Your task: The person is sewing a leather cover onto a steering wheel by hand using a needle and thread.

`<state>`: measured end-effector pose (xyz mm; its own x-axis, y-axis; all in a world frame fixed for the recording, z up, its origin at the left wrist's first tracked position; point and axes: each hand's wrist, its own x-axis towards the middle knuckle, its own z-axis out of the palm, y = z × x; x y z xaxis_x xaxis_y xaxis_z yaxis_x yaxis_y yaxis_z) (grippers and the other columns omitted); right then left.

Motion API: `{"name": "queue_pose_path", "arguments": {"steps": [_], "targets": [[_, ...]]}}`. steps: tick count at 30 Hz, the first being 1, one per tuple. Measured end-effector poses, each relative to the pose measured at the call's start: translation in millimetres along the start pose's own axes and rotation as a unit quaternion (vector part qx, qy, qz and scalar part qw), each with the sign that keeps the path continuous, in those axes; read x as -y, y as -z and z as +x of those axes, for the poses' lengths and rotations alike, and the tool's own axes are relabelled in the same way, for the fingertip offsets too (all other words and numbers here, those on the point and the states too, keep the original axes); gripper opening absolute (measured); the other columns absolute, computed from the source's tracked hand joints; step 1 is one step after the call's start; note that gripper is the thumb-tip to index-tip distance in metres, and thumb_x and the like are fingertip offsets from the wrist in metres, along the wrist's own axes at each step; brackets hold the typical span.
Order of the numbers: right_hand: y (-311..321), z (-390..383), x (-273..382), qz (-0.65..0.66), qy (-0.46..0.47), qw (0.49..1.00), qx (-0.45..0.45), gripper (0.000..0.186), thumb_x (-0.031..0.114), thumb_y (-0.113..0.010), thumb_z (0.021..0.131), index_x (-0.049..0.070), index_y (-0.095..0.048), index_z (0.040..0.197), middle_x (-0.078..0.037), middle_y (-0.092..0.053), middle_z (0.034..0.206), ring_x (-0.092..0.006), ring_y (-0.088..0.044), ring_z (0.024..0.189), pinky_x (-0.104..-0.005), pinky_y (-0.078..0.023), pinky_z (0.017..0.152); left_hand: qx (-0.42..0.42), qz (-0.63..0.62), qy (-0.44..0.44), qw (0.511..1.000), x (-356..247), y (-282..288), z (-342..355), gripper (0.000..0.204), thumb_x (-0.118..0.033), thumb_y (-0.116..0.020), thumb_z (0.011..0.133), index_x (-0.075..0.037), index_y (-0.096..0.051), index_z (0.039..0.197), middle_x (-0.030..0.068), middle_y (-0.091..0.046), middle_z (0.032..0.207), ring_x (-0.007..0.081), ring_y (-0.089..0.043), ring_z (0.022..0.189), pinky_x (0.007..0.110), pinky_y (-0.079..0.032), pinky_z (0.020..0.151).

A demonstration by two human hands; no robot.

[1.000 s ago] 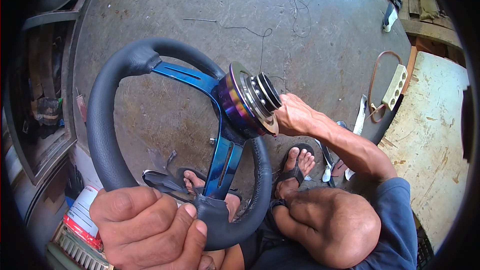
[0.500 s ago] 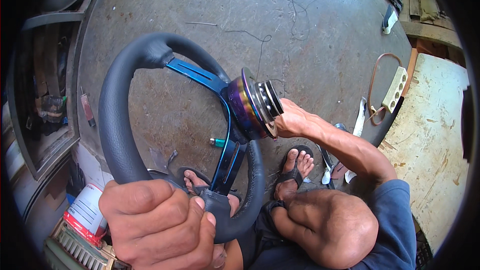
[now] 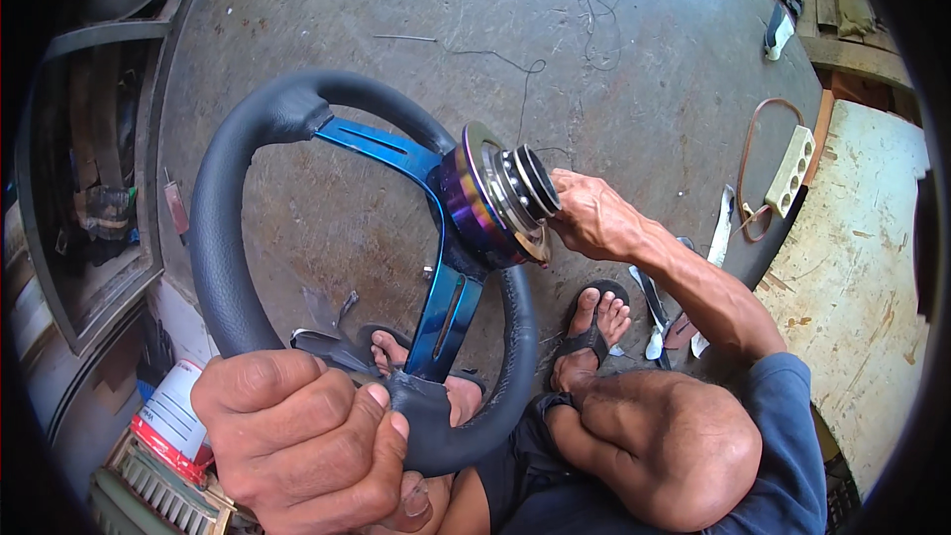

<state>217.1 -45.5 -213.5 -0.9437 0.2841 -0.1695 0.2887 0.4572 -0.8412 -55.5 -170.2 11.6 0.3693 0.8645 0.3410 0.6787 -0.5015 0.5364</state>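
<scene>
Holding the steering wheel (image 3: 220, 238) raised between both hands, above the concrete floor (image 3: 317, 10). Grasping the lower left of the wheel's rim with the left hand (image 3: 297, 446), with fingers (image 3: 287, 391) clenched tight around it. Reaching in at the right of the wheel's hub (image 3: 471, 203) with the right hand (image 3: 592, 213), with its back turned upward; cannot tell whether gripping anything there, with fingertips hidden behind the hub.

Covered around the wheel's rim in dark grey, leather-like material, with stitching (image 3: 512, 386) visible along the lower right. Joined to the hub by slotted blue metal spokes (image 3: 371, 142). Tinted purple and gold at the hub, with a ringed silver-and-black collar (image 3: 523, 186) pointing right, just beside the right hand.

Visible through the wheel's lower opening: part of the left foot (image 3: 389, 350) in a dark sandal. Just right of the wheel: the right foot (image 3: 599, 322), also sandalled, and nearer, a bent bare knee (image 3: 684, 456). Well to the right of the wheel: a pale strip (image 3: 718, 228), a white power strip (image 3: 792, 173) with a brown cord, and a stained pale board (image 3: 862, 287).

Lying beyond the wheel: a thin rod (image 3: 406, 38) and loosely curling dark thread (image 3: 490, 55). To the wheel's left: a small tool with a reddish handle (image 3: 176, 208) and a metal frame (image 3: 109, 35). At the wheel's lower left, near the left hand: a white-and-red can (image 3: 170, 421).
</scene>
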Motion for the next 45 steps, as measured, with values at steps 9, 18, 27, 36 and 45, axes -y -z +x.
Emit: {"name": "queue_pose_path", "arguments": {"steps": [9,18,27,36,45], "targets": [[-12.5,11.8,28.7,0.005,-0.008,1.0,0.003,0.014,0.01,-0.069,0.079,0.003,-0.068,0.09,-0.023,-0.069,0.097,-0.0406,-0.067,0.094,-0.0494,-0.056,0.081,-0.042,-0.011,0.001,0.999,-2.1,-8.1,1.5,0.014,-0.018,-0.061,0.071,-0.006,-0.066,0.075,0.0066,-0.066,0.061,0.0158,-0.059,0.048,0.03,-0.039,0.052],[7.4,-10.4,26.1,-0.152,-0.046,0.981,-0.112,0.023,0.014,-0.072,0.083,0.008,-0.072,0.105,-0.02,-0.064,0.123,-0.0352,-0.069,0.097,-0.0471,-0.054,0.084,0.006,-0.011,-0.031,0.999,-4.0,-10.0,16.8,0.014,-0.016,-0.06,0.073,-0.004,-0.065,0.076,0.0071,-0.065,0.061,0.0165,-0.06,0.049,0.029,-0.041,0.051],[-23.2,-120.2,34.8,0.003,-0.351,0.931,-0.096,0.026,0.027,-0.067,0.095,0.002,-0.071,0.1,-0.022,-0.07,0.089,-0.0413,-0.069,0.092,-0.047,-0.055,0.079,-0.213,0.113,0.239,0.941,-4.6,-52.3,61.0,0.032,-0.018,-0.053,0.095,0.004,-0.062,0.073,0.0114,-0.06,0.064,0.0231,-0.054,0.055,0.036,-0.041,0.055],[-18.7,-2.2,19.1,0.05,-0.266,0.913,-0.306,0.044,0.046,-0.065,0.095,0.003,-0.074,0.099,-0.018,-0.069,0.081,-0.0403,-0.068,0.081,-0.0482,-0.054,0.078,-0.138,0.308,0.392,0.856,22.7,-27.9,94.6,0.064,-0.062,-0.04,0.105,-0.009,-0.067,0.084,0.0167,-0.067,0.067,0.0447,-0.068,0.069,0.049,-0.052,0.063],[-8.3,23.8,-5.1,-0.074,-0.202,0.942,-0.26,0.04,0.034,-0.062,0.094,0.001,-0.061,0.072,-0.024,-0.068,0.079,-0.0455,-0.068,0.079,-0.0545,-0.054,0.073,-0.121,0.34,0.365,0.859,-5.5,-54.7,114.4,0.052,-0.052,-0.049,0.105,-0.009,-0.062,0.078,0.0122,-0.069,0.067,0.0405,-0.07,0.065,0.051,-0.052,0.056]]}}
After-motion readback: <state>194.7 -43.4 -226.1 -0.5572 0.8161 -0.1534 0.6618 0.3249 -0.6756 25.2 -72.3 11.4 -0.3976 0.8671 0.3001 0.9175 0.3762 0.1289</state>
